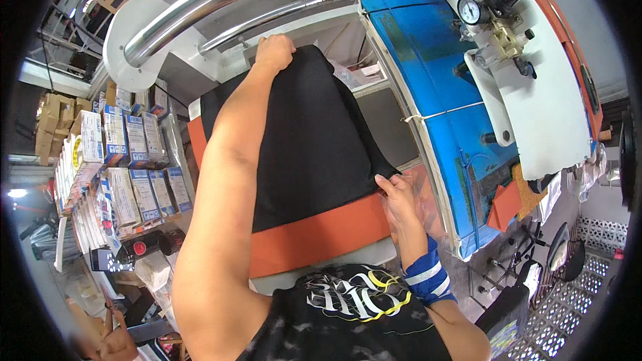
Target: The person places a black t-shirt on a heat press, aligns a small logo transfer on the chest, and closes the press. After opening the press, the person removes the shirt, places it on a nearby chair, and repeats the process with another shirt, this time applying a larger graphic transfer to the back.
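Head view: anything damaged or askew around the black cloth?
Yes. The blue panel to the right looks worn, with dark patches and a white cord stretched across it. The black cloth flares at its near right corner, but the right hand is pinching it there. No spill visible.

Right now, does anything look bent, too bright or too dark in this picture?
Head view: the chrome tube bows and carries shiny streaks; the black cloth shows little detail; a lamp at left glows white; the picture's corners are black.
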Motion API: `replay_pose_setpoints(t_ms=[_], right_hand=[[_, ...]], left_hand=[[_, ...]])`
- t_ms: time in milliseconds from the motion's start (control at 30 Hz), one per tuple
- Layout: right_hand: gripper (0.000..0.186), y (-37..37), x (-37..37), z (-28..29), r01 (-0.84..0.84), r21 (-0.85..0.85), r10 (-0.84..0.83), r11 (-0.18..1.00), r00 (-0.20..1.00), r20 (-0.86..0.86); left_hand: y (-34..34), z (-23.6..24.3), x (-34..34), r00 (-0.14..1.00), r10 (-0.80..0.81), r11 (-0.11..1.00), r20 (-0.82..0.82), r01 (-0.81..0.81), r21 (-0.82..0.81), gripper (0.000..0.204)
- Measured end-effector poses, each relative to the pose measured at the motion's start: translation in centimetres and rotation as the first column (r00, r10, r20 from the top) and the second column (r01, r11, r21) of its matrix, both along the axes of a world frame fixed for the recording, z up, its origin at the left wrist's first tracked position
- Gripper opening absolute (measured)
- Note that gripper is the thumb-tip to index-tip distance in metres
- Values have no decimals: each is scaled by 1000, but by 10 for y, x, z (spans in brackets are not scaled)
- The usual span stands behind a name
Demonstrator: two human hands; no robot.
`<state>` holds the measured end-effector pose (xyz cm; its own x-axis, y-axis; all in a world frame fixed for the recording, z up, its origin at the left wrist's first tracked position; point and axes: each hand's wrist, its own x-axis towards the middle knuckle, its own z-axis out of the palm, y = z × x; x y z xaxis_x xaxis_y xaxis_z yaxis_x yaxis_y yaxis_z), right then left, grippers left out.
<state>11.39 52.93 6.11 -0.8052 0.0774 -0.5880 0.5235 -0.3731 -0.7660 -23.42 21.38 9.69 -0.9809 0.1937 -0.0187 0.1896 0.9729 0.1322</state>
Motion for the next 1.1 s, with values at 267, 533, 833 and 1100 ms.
replay_pose_setpoints(t_ms=[267,533,833,1100], right_hand=[[45,29,-7,17,349,-491,-403,798,915,-5],[33,49,9,-33,174,-143,-103,974,909,404],[54,9,-10,-9,-90,-432,165,897,976,139],[22,42,-21,-21,39,-329,-21,944,998,57]], left_hand=[[18,-2,-10,916,-93,980,-390,154,128,17],[48,-2,11,878,-90,955,-470,209,208,22],[-69,27,348,761,643,656,-84,-492,572,25],[-11,-3,457,758,650,693,-54,-562,451,27]])
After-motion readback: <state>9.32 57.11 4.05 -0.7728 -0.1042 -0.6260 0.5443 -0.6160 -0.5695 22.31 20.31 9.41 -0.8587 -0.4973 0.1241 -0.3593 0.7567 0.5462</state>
